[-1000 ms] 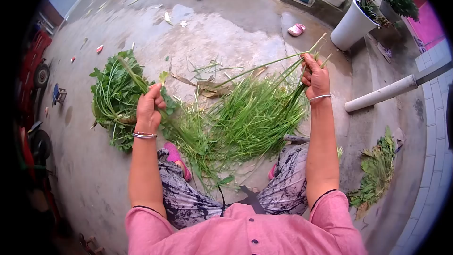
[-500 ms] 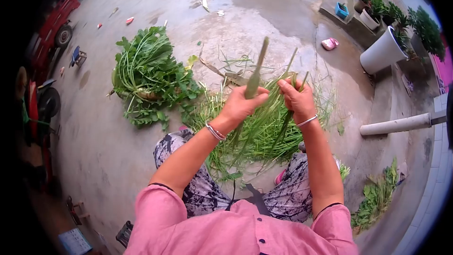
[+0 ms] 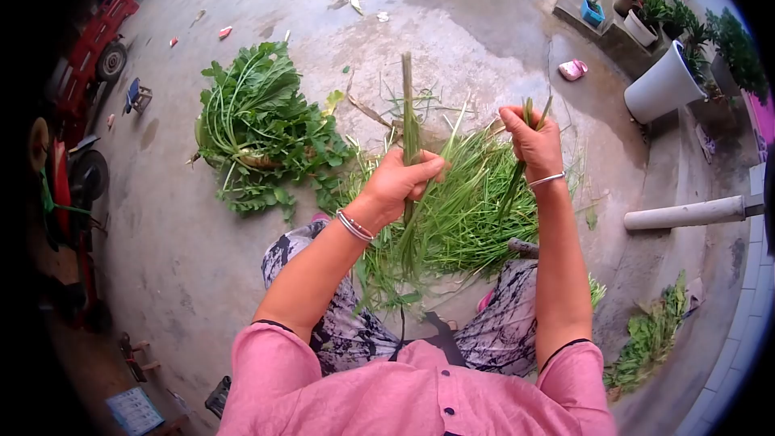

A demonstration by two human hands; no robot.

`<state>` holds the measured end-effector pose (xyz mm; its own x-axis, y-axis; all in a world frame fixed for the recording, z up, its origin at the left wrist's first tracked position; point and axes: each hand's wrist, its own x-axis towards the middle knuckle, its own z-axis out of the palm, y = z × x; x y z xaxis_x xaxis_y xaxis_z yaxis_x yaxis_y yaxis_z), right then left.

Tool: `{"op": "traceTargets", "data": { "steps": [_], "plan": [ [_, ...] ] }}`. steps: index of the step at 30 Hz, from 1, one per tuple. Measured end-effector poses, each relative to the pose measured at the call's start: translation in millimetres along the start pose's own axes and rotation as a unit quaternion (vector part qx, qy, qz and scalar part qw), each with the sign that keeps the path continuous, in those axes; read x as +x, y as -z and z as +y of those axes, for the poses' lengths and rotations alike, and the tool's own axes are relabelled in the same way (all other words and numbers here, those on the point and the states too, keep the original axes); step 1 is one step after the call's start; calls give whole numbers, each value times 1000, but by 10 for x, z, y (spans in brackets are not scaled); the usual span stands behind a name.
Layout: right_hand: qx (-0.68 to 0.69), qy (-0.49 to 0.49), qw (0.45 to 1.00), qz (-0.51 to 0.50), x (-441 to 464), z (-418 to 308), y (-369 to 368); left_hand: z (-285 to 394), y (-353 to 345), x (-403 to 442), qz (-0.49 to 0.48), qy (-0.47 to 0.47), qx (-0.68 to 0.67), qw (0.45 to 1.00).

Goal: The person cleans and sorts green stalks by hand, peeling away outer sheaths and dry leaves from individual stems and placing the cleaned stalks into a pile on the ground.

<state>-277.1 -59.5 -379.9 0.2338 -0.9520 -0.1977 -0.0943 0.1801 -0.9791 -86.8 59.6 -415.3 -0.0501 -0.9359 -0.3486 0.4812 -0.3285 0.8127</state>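
My left hand point(image 3: 397, 184) is closed around an upright bundle of long green stalks point(image 3: 410, 105), whose thin ends hang below the fist. In my right hand point(image 3: 536, 145), the fingers pinch a few thin green stems point(image 3: 513, 186) that poke out above and trail down toward the ground. Beneath and between both hands spreads a loose pile of long, thin green stalks point(image 3: 476, 226) on the concrete. The exact kind of plant is not clear.
Left of the pile lies a heap of leafy greens with pale roots point(image 3: 258, 129). More wilted greens point(image 3: 646, 339) lie at lower right. Potted plants and a tall white pot point(image 3: 663, 85) line the step. A white pipe point(image 3: 686, 214) juts in from the right. A red vehicle point(image 3: 89, 40) stands far left.
My hands have moved farther apart, the left going left and down, the right going right. The left bundle now stands more upright. Both hands keep their stalks.
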Motion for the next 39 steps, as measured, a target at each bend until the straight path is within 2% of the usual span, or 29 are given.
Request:
{"op": "traceTargets", "data": {
  "steps": [6,9,12,17,20,25,29,30,31,33,34,37,39],
  "plan": [
    [-25,-32,996,-80,16,37,-164,22,113,-102,-40,78,-67,994],
    [-39,-52,990,-122,31,119,-230,-1,201,-193,-62,88,-98,989],
    [0,-82,970,-228,-103,63,-318,-29,255,-276,-75,88,-122,986],
    [-36,-73,964,-252,-254,85,-455,41,281,-465,-79,81,-120,986],
    [-93,-26,985,-140,-243,-160,-505,60,371,-488,-88,73,-140,983],
    [51,18,997,-49,214,-153,-288,142,401,-510,-48,48,-100,993],
    [85,48,995,5,531,5,-159,112,472,-444,-5,39,-97,995],
    [32,43,999,-6,560,18,-158,145,441,-461,23,25,-79,996],
    [37,37,999,-8,589,63,-199,140,456,-432,29,30,-77,996],
    [-113,97,987,-54,585,123,-342,103,500,-376,61,18,-53,997],
    [-174,50,980,-81,592,88,-403,98,501,-342,68,14,-49,996],
    [-242,8,963,-118,612,70,-634,162,453,-276,91,-11,21,996],
    [-264,32,956,-126,588,76,-748,190,428,-225,104,-14,35,994]
  ]
}}
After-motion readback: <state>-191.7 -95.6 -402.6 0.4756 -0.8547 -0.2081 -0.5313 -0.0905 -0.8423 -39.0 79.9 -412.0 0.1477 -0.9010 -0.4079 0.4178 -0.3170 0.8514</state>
